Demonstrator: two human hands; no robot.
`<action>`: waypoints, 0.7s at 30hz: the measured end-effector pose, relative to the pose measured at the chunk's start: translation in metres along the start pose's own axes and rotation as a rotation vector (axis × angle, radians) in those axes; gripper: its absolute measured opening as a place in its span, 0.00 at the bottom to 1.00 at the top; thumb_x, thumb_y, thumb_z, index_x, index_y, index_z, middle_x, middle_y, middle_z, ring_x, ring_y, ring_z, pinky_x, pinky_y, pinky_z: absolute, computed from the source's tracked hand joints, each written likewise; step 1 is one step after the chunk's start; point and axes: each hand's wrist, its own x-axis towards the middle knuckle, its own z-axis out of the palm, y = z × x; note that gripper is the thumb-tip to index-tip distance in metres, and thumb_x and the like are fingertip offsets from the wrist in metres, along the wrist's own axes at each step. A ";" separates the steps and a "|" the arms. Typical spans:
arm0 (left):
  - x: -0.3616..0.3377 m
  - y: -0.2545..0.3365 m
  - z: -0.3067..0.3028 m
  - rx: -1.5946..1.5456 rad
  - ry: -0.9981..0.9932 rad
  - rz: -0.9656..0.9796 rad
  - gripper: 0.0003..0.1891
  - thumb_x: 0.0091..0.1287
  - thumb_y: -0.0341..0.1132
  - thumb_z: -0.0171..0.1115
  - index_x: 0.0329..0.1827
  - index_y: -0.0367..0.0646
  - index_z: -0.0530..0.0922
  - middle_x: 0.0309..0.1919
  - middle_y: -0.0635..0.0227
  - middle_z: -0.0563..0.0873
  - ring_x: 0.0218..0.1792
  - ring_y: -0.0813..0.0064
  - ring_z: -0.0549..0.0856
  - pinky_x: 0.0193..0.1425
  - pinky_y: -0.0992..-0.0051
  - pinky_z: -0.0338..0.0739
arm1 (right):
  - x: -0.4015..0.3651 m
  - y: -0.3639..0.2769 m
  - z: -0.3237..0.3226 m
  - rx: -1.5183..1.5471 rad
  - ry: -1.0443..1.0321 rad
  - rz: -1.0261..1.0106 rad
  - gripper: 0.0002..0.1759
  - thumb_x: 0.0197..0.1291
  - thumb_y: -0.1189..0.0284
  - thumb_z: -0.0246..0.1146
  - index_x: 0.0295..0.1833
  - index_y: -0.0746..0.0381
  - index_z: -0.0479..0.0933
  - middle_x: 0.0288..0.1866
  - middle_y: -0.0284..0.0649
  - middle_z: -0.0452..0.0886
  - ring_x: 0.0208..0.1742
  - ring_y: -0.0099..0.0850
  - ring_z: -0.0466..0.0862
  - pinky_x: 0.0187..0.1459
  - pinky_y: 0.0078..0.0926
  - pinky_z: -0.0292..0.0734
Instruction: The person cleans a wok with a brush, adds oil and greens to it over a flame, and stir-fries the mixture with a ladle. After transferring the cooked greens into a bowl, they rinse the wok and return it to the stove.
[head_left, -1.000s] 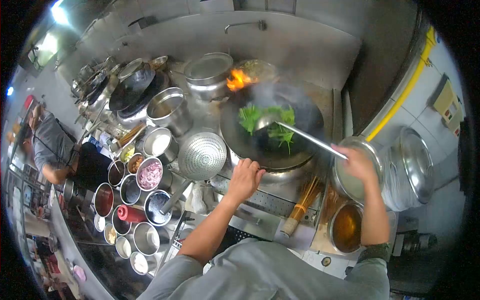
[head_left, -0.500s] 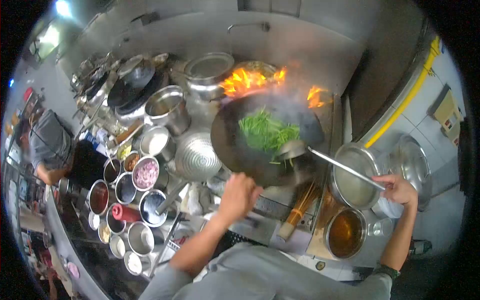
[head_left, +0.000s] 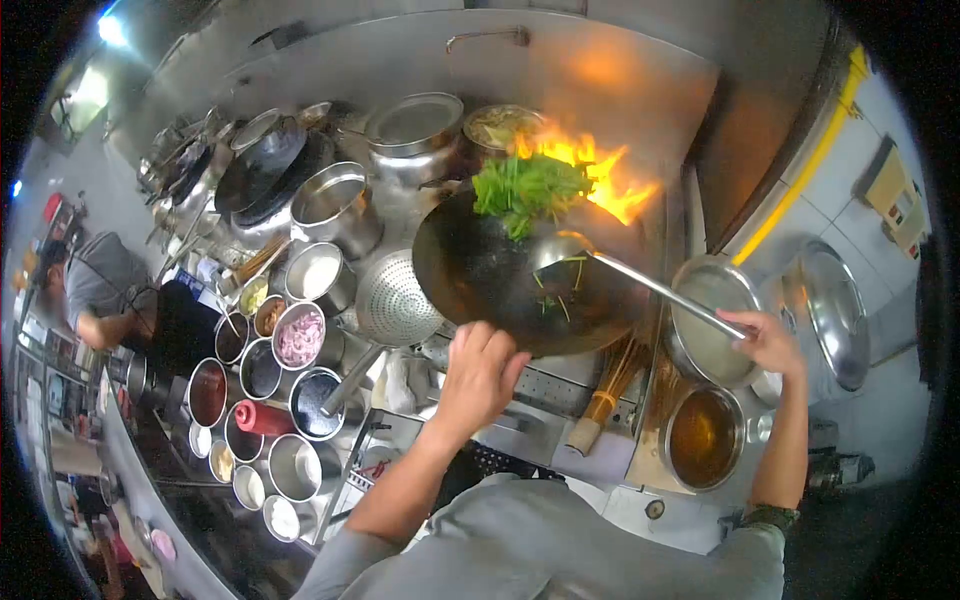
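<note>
My left hand (head_left: 479,376) is closed at the near left rim of a dark wok (head_left: 460,270), which tilts over the stove; the exact grip spot is hidden. Green leafy vegetables (head_left: 530,190) are in the air above the wok's far side, with a few loose stems left on its inner wall. In my right hand (head_left: 766,343) is the handle of a metal ladle (head_left: 660,288). The ladle's bowl hangs over the wok's middle, just below the greens.
Flames (head_left: 605,180) rise behind the wok. A perforated strainer (head_left: 398,298) lies to its left, beside several seasoning pots. A bamboo brush (head_left: 602,405) lies in front. At right stand a pot of cloudy liquid (head_left: 715,330) and a pot of brown liquid (head_left: 703,438). Another person (head_left: 110,285) stands far left.
The greens have risen from the wok's bottom to above its far side. The wok has tilted, and the flames behind have shifted right and grown. My right hand has moved slightly left and up.
</note>
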 end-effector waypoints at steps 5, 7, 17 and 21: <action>0.009 -0.053 0.058 -0.014 0.050 -0.001 0.09 0.66 0.32 0.70 0.40 0.40 0.78 0.39 0.54 0.77 0.43 0.48 0.75 0.49 0.55 0.71 | 0.043 -0.044 0.024 -0.357 0.017 0.017 0.36 0.54 0.85 0.65 0.70 0.50 0.79 0.60 0.46 0.87 0.55 0.37 0.88 0.58 0.27 0.80; -0.018 -0.055 0.063 0.023 -0.023 -0.041 0.08 0.66 0.32 0.69 0.40 0.40 0.78 0.38 0.53 0.77 0.43 0.47 0.76 0.49 0.55 0.71 | 0.054 -0.058 0.046 -0.449 0.102 0.248 0.35 0.54 0.84 0.64 0.69 0.51 0.80 0.59 0.46 0.87 0.56 0.39 0.88 0.60 0.30 0.80; 0.013 -0.061 0.039 -0.046 -0.010 -0.022 0.10 0.64 0.33 0.70 0.45 0.39 0.82 0.40 0.57 0.81 0.47 0.50 0.80 0.50 0.57 0.75 | 0.044 -0.047 0.106 -0.212 0.354 -0.045 0.32 0.59 0.82 0.64 0.71 0.54 0.77 0.60 0.53 0.85 0.54 0.41 0.87 0.57 0.33 0.81; 0.009 -0.064 0.045 -0.105 0.032 0.042 0.10 0.66 0.34 0.69 0.46 0.39 0.84 0.41 0.57 0.83 0.48 0.50 0.81 0.52 0.55 0.77 | 0.062 -0.069 0.131 -0.194 0.220 0.119 0.31 0.60 0.78 0.65 0.71 0.49 0.78 0.51 0.56 0.87 0.48 0.46 0.89 0.54 0.37 0.81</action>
